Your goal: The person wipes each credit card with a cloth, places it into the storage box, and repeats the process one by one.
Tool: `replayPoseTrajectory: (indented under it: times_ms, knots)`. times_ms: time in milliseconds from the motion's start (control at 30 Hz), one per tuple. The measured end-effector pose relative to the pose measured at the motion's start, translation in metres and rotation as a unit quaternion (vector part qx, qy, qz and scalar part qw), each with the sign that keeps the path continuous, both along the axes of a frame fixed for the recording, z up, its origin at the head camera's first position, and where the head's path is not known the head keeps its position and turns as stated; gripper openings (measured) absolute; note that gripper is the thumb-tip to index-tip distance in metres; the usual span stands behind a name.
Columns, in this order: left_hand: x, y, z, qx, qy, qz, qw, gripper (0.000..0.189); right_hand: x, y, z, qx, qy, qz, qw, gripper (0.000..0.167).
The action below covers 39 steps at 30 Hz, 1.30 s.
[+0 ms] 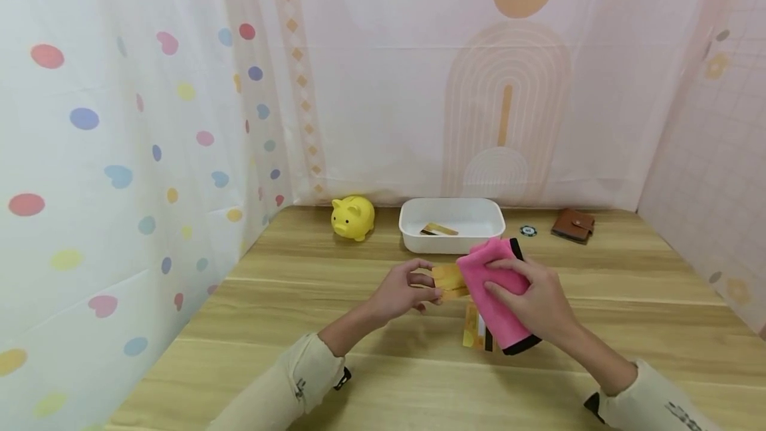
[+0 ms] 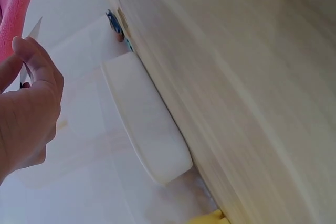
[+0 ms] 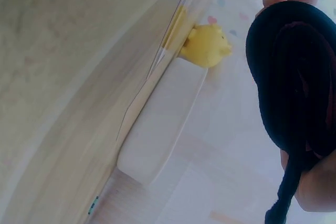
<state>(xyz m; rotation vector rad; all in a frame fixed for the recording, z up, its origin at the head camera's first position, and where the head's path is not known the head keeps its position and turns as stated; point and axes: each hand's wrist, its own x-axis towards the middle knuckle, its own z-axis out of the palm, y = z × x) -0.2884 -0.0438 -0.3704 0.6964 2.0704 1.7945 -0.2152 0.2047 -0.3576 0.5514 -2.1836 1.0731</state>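
Wood-grain surface [image 1: 251, 324], white tray [image 1: 451, 245] toward its back edge. Right hand [image 1: 541, 298] grips a folded pink cloth [image 1: 503, 321], black-edged; left hand [image 1: 403, 291] near it, fingers pinching a gold card [image 1: 449, 281]. Yellow piggy bank [image 1: 354, 218] left of tray, brown wallet [image 1: 573, 226] well right. Pinched card raised before tray, right end behind cloth. Second card [image 1: 473, 328] on surface, partly covered; third card [image 1: 441, 229] inside tray. Chip [image 1: 528, 231] between tray and wallet.
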Motion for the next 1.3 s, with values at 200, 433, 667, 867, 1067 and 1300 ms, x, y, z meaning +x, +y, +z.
replayPoseTrajectory:
  times_ms: [200,433,667,867,1067,1300]
  knots:
    - [0.003,0.006,0.003,0.028,-0.008,-0.011,0.9995,0.039,0.001,-0.001,0.001,0.004,0.008,0.001,1.0000,0.025]
    - [0.005,0.014,0.004,0.061,-0.001,-0.018,0.9980,0.035,0.001,-0.003,0.001,0.001,0.011,0.004,0.9999,0.027]
    - [0.007,0.018,0.004,0.067,0.006,-0.026,0.9974,0.034,0.001,-0.006,0.001,0.000,0.025,0.007,0.9997,0.027]
    - [0.009,0.020,0.004,0.068,0.025,-0.045,0.9964,0.034,0.001,-0.010,0.003,0.002,0.021,0.016,0.9996,0.026]
    - [0.010,0.024,0.004,0.071,0.033,-0.052,0.9956,0.036,0.000,-0.011,0.003,-0.003,0.025,0.026,0.9994,0.027]
    - [0.011,0.027,0.004,0.072,0.056,-0.039,0.9951,0.034,-0.002,-0.010,0.001,0.000,0.039,0.018,0.9991,0.026]
